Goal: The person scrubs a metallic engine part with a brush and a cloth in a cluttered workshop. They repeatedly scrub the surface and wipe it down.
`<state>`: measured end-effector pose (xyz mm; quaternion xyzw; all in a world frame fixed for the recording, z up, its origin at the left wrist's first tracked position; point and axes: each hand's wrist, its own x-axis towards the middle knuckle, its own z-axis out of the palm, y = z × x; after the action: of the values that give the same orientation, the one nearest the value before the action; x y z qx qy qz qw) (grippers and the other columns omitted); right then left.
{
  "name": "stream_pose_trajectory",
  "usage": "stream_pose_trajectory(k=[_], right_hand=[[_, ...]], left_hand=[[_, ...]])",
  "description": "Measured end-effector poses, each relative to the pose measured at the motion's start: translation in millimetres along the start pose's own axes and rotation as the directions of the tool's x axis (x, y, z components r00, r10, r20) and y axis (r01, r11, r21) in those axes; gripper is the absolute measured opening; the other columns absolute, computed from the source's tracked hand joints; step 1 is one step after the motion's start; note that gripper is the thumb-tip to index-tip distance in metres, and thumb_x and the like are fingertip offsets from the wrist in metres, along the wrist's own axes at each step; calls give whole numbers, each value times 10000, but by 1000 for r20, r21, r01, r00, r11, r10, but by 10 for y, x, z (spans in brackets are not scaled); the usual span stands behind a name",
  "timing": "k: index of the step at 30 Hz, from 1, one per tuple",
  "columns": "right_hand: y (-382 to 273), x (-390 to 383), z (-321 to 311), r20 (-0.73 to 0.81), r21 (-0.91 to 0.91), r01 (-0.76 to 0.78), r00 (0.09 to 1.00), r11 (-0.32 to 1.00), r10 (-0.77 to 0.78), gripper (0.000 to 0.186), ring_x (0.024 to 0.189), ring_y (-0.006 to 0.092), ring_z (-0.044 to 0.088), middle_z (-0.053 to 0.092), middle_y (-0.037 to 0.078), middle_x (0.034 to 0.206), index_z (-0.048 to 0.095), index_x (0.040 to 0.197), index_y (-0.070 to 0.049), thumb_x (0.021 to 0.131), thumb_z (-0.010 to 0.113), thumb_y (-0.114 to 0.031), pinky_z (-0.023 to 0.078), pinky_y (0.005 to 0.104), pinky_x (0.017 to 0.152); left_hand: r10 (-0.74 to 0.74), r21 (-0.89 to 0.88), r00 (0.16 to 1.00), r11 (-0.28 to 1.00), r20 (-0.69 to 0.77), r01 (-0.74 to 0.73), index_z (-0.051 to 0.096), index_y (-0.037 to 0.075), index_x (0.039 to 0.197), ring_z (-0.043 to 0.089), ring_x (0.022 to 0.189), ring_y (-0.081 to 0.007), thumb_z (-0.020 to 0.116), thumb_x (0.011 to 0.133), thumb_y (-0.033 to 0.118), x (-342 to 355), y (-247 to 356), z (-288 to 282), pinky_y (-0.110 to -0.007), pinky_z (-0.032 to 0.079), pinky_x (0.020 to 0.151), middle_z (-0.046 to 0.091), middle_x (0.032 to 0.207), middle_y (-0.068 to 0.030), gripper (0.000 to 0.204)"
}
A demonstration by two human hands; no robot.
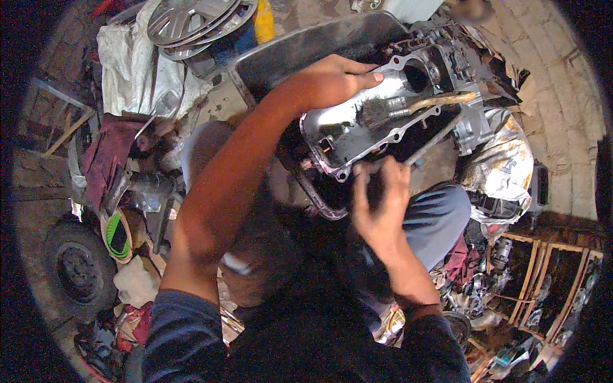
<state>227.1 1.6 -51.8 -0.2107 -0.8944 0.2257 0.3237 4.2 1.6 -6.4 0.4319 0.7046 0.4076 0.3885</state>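
Observation:
My left hand [341,80] grips the upper rim of a silvery metal engine casing [345,137], its thumb lying over the edge. The casing is tilted, with its hollow side and bolt-holed rim showing. Inside it lies a paintbrush [440,100] with dark bristles and a pale wooden handle; neither hand holds it. Close below the casing's lower rim is my right hand [383,201], fingers apart and somewhat blurred. I cannot tell whether its fingertips touch the rim. Beneath the casing stands a large dark tub [300,54].
Wheel covers [191,25] are stacked at the upper left, near a white sack [131,70]. A tyre [80,265] stands at the left. At the right are a stained white bag [504,159] and a wooden rack [543,281] with metal parts. My knee [440,214] is beside the tub.

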Motion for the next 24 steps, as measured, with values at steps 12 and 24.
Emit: stream_pose_trajectory(k=[12, 24], right_hand=[[-51, -81, -3, 93, 19, 67, 993, 998, -68, 122, 808, 380, 513, 561, 172, 842, 603, 893, 11, 829, 703, 37, 396, 464, 752], [99, 15, 30, -41, 23, 11, 999, 1000, -10, 156, 755, 364, 527, 521, 162, 797, 546, 875, -7, 839, 697, -14, 350, 474, 742]], left_hand=[[91, 63, 994, 994, 54, -94, 673, 126, 1363, 659, 1208, -329, 617, 968, 592, 167, -178, -12, -391, 471, 1045, 695, 1297, -214, 613], [162, 71, 986, 984, 29, -164, 650, 133, 1379, 638, 1242, -379, 600, 962, 619, 164, -219, 0, -410, 467, 1065, 662, 1334, -233, 643]])
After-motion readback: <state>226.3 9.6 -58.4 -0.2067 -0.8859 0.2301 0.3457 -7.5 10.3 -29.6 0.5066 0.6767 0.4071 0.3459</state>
